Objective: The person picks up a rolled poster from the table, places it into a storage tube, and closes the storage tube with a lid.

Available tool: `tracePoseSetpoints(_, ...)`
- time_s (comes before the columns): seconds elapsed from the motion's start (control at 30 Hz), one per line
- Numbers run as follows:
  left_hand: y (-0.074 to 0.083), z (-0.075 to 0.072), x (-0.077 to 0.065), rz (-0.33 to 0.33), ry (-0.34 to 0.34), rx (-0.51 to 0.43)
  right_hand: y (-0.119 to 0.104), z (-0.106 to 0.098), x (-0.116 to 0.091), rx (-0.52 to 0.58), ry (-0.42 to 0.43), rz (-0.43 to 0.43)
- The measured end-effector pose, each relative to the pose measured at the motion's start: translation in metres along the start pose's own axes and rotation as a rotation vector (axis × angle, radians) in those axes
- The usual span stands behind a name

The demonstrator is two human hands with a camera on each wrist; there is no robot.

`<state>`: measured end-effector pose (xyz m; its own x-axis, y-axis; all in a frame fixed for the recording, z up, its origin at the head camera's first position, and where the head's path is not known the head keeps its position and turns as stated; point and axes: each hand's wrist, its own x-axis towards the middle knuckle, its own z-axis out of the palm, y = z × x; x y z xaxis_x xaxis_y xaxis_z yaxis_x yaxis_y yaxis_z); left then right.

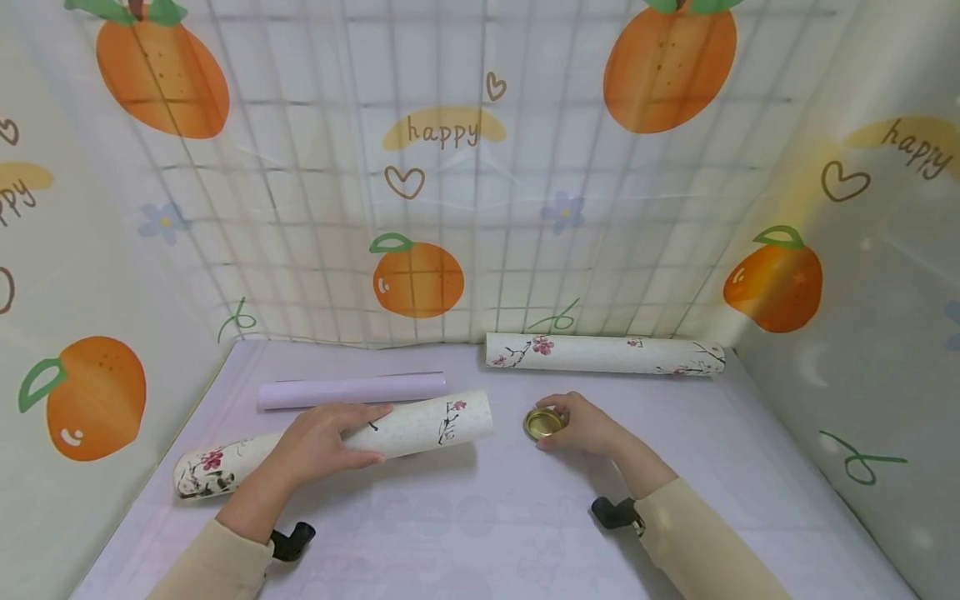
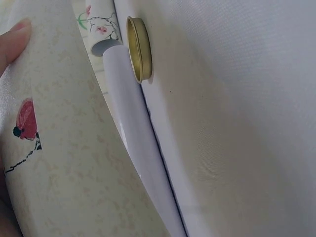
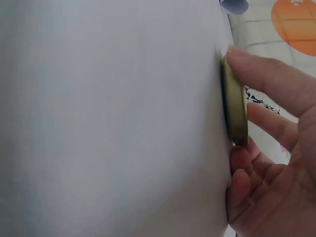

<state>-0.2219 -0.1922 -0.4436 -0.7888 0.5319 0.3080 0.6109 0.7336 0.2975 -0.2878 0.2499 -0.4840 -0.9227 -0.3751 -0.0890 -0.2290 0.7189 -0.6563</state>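
My left hand (image 1: 318, 442) grips a roll of cream wallpaper (image 1: 427, 425) printed with pink blossoms and dark twigs. The roll slants across the left half of the table, its right end raised. In the left wrist view its near side fills the left, with a finger (image 2: 15, 44) over it. My right hand (image 1: 588, 427) pinches a shallow, round gold lid (image 1: 543, 424) by its edge, just right of the roll's end. The lid's hollow side faces up, low over the table. From the right wrist, the lid (image 3: 236, 103) shows edge-on between thumb and fingers.
Behind the held roll lies a plain lavender roll (image 1: 352, 390). A second blossom-printed roll (image 1: 600, 355) lies along the back right edge of the pale lilac table (image 1: 465, 542). Sheets with orange fruit prints (image 1: 418, 279) hang around the back and sides, over a wire grid at the back.
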Motion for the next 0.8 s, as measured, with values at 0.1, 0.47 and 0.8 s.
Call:
tracePoseSetpoints(0.1,0.0,0.0,-0.001,-0.004,-0.002,-0.003,0.0,-0.002,-0.001,0.016,-0.001,0.015)
tracePoseSetpoints(0.47,0.0,-0.001,0.0,-0.01,-0.007,0.005,-0.001,-0.012,-0.007,0.054,0.013,0.051)
tracePoseSetpoints(0.8,0.0,0.0,0.0,0.0,-0.006,-0.007,-0.009,-0.021,-0.016,0.03,0.055,0.05)
